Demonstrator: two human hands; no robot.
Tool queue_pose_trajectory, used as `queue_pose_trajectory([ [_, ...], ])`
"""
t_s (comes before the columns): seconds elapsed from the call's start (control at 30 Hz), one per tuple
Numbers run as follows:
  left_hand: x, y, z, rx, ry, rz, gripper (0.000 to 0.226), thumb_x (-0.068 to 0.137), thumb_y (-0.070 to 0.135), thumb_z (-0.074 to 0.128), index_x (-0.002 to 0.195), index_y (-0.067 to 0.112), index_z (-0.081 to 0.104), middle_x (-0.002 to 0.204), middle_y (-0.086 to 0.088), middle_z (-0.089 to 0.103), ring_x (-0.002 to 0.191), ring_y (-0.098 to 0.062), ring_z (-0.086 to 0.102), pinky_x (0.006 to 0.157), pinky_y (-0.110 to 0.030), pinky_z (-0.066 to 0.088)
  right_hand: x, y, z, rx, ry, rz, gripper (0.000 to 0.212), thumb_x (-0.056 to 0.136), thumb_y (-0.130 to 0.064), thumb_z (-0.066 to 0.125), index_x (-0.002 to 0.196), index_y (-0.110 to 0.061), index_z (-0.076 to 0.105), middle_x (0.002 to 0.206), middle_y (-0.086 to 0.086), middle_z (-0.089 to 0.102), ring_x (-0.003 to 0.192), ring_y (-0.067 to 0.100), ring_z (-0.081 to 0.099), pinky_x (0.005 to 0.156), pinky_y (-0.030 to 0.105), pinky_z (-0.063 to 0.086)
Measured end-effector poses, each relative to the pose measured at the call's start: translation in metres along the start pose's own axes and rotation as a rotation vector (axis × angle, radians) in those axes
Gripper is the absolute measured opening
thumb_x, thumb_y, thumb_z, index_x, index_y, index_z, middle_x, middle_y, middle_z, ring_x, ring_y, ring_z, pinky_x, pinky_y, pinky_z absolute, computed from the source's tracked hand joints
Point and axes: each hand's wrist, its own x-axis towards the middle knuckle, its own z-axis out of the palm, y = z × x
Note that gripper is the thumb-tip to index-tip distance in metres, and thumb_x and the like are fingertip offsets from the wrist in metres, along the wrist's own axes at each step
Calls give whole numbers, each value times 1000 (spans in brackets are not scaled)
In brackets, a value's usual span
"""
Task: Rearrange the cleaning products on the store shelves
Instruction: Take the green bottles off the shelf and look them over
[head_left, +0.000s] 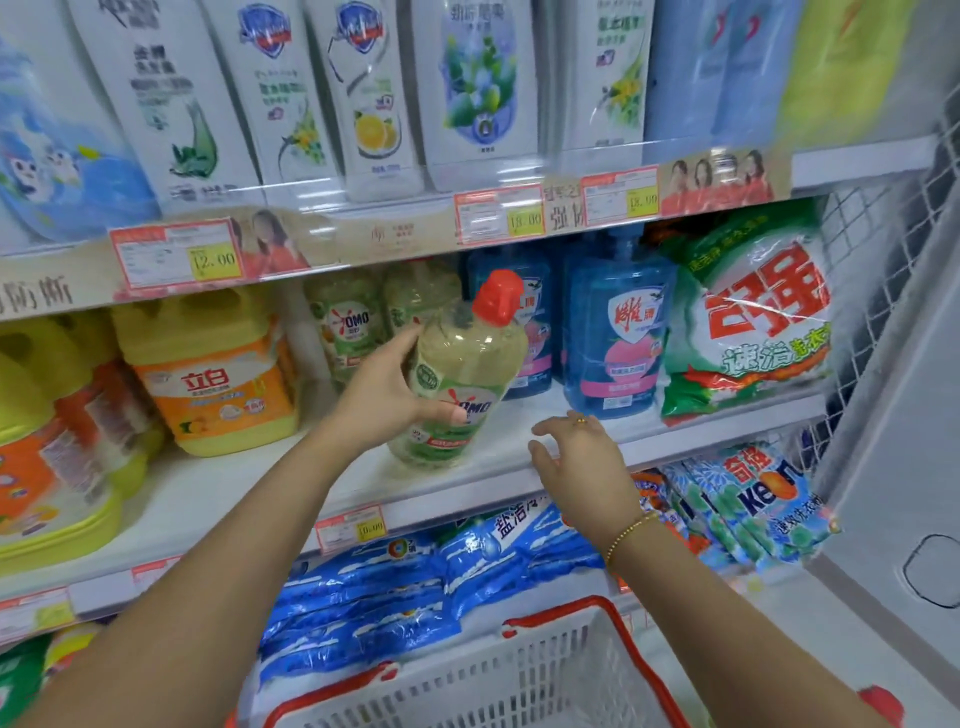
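I had the left hand clasped round the bottle. It was tilted, with pale yellow liquid inside, its base near the front of the middle shelf. The right hand hovered slack, holding nothing. The basket was cut off below, its contents unseen.

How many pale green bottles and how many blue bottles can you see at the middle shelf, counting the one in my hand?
Pale green bottles: 3, one of them gripped by the left hand
Blue bottles: 2
Total: 5
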Motion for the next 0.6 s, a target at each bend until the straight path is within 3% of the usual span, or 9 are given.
queue_pose_trajectory([
  [0.1,13,-13,-3,-86,68,-94,83,47,19,92,122,20,56,111,9,67,102,-8,63,91,-32,51,6,-5,11,-6,-22,-32,32,97,-26,47,123,-12,60,127,12,58,131,23,38,107,29,28],
  [0.2,22,-24,-6,-195,102,-145,69,43,22,88,105,30,60,108,4,70,102,-16,66,95,-44,51,21,-16,25,104,-44,-19,44,93,-36,55,131,-14,54,132,9,55,127,21,43,104,28,32],
  [0.33,32,-52,-2,-314,172,-190,63,54,12,88,107,28,59,109,0,71,102,-18,67,96,-47,51,53,-37,30,261,-133,-35,66,83,-31,70,140,-13,40,135,7,53,124,20,46,96,23,34],
  [0.43,42,-65,-1,-312,196,-190,58,62,15,86,109,33,57,111,7,69,103,-12,65,94,-39,52,73,-41,39,358,-173,-41,74,76,-21,77,139,-16,38,132,3,55,122,20,50,93,22,36],
  [0.53,46,-69,1,-253,202,-165,58,68,21,84,114,33,52,104,20,62,93,8,57,77,-12,46,86,-37,57,452,-179,-43,75,74,-15,78,137,-21,38,127,-1,58,115,16,54,90,19,40],
  [0.6,47,-75,3,-214,161,-174,49,74,24,79,114,31,52,101,21,61,91,9,56,71,-6,44,89,-34,63,524,-190,-32,76,74,-11,78,137,-23,37,120,-10,58,105,4,54,83,7,39],
])
